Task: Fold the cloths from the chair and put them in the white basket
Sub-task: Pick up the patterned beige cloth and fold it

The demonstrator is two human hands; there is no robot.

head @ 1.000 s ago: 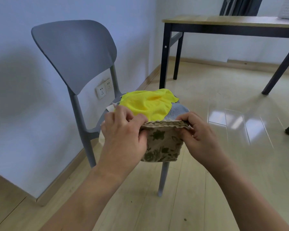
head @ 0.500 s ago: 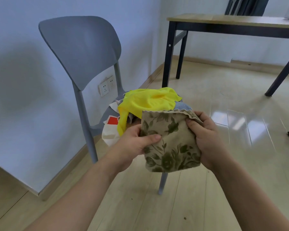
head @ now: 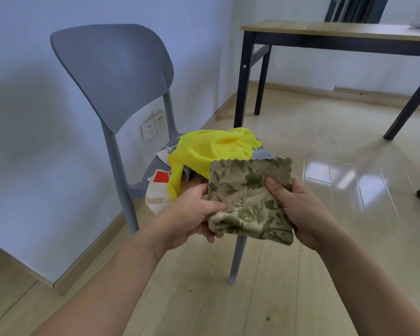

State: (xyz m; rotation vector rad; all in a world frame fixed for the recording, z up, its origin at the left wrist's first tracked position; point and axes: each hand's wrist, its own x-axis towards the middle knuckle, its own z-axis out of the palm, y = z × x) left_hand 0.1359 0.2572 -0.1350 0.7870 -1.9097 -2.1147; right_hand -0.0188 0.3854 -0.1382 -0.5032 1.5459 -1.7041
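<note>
While the left hand (head: 194, 212) and right hand (head: 298, 209) each grip the folded floral cloth (head: 250, 197), square its edges, keeping thumbs pressed before moving to the basket.

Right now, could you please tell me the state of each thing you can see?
floral cloth: folded, held off the chair by both hands.
left hand: grips its left edge.
right hand: grips its right edge.
yellow cloth: unfolded, heaped on the chair.
white and red cloth: unfolded, draped over the seat edge.
</note>
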